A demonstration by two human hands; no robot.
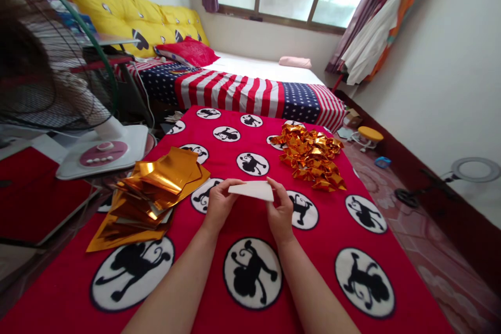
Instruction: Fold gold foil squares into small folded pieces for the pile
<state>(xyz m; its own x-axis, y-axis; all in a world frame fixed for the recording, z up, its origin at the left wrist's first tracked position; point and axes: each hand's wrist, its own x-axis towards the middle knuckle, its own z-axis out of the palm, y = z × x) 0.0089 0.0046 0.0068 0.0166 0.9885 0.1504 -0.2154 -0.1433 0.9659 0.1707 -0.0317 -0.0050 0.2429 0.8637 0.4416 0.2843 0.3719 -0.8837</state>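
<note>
Two-handed hold on a pale sheet [253, 189].
We see the left hand [219, 201] and right hand [281, 209] pinching its opposite ends above the red cloth [219, 164], between the gold sheets [164, 177] and crumpled-looking gold pieces [313, 154]; we should keep both grips light and level, avoiding stray creases.

left hand [219, 202] and right hand [281, 214] bare; bare forearms [175, 277], smooth and tapering.

Two hands [221, 202] [282, 211]; one white sheet [251, 189]; two golden heaps [164, 177] [311, 154].
</note>
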